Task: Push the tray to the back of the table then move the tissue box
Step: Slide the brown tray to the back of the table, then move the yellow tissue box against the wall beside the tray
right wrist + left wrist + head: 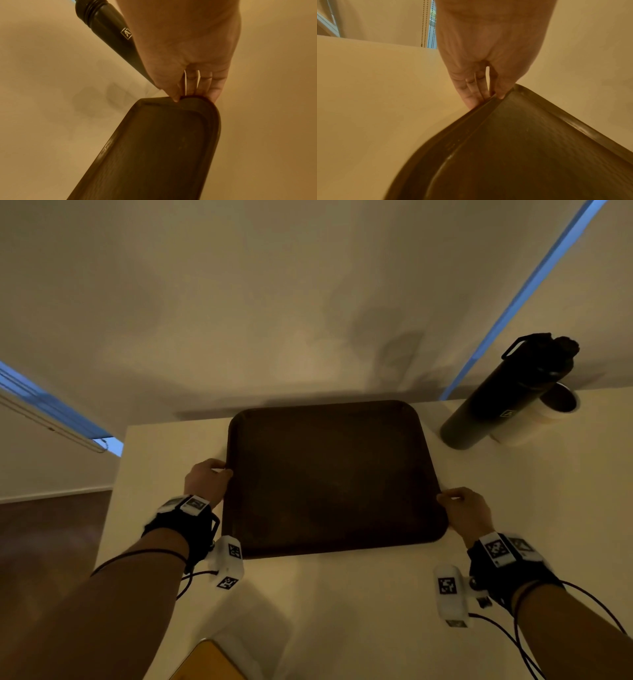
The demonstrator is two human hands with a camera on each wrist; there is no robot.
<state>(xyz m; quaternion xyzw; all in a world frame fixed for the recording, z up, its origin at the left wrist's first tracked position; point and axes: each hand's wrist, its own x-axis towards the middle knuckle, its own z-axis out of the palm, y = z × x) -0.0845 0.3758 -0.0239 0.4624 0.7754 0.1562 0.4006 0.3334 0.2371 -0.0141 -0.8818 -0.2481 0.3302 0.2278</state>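
**Dark tray gripped at both sides, near the back edge**

Brown and empty, the tray (332, 477) is seen lying flat on the pale table (342, 611), its far rim close to the table's back edge where the wall begins. The left rim is pinched by the left hand (208, 479), thumb on top and fingers (471, 93) tucked under the lip, as the left wrist view shows. The right rim is held in the same way by the right hand (466, 510), thumb over the edge and fingers (204, 85) curled beneath it.

The first step, the push to the back, is judged to be in hand and almost done, since little bare table is left behind the tray. A short final slide is called for, kept straight so that the black bottle (503, 395) and the white cup (544, 412) at the back right corner are not struck; both stand just beside the tray's far right corner.

After that both rims are to be let go. A yellow-topped object (209, 662) is partly seen at the front edge of the table; whether it is the tissue box cannot be told, and the box is not plainly shown in any view.
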